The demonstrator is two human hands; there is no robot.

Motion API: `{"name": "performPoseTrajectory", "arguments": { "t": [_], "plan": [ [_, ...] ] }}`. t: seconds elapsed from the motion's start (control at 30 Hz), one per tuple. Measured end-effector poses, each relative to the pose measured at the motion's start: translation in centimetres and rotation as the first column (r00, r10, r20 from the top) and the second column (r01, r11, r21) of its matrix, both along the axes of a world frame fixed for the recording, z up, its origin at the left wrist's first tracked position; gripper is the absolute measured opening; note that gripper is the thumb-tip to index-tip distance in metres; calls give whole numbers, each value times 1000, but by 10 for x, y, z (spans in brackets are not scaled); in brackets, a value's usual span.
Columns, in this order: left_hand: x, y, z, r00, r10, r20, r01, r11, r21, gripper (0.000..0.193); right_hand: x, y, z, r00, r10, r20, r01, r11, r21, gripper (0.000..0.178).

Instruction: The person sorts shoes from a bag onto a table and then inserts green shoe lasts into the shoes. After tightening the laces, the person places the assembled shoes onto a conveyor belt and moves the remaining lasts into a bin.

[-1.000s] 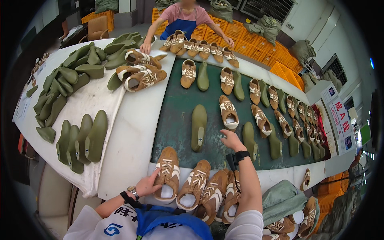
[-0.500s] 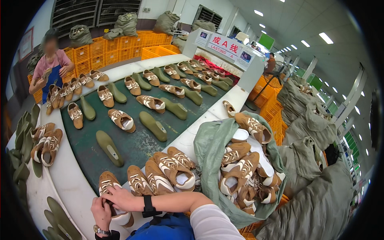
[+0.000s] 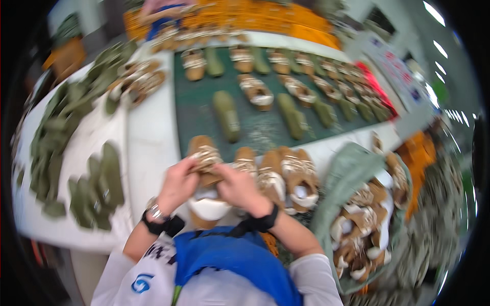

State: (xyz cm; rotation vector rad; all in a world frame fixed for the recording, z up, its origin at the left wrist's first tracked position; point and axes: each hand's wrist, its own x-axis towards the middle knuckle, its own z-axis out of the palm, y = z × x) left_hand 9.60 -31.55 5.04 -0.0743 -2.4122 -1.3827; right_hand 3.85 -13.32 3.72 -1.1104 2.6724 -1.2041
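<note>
L hand (image 3: 178,184) & R hand (image 3: 239,186) part-closed, both gripping brown shoe (image 3: 208,209) btwn them, nr laces (image 3: 206,155), afaict.

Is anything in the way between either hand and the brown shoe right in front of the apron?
Nothing visible: the left hand and right hand are both on the brown shoe, one at each side of its laces. The next shoe stands to its right, not between.
</note>
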Motion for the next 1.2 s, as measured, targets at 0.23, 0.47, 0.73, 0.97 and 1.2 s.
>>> {"name": "performPoseTrajectory", "arguments": {
  "t": [0.23, 0.47, 0.73, 0.97, 1.2],
  "plan": [
    [22, -2, 26, 984, -139, -109, 64, 854, -517, 44, -2, -22, 43, 993, 113, 47, -98, 965, -243, 33],
    [28, -17, 16, 972, 235, -19, -201, 865, 460, 17, 17, -21, 60, 965, 202, -167, -191, 978, 80, 50],
    [26, -23, 5, 995, -86, 56, 90, 993, -82, 21, 3, -9, -43, 748, 351, 564, -426, 905, 3, 56],
    [36, -22, -25, 836, -328, 439, 433, 887, -162, 50, 16, -16, -34, 645, 296, 705, -404, 915, -14, 47],
    [45, -9, -4, 967, -94, 239, 137, 976, -172, 46, 18, -27, 9, 980, 138, 141, -153, 983, 103, 31]
  ]
}}
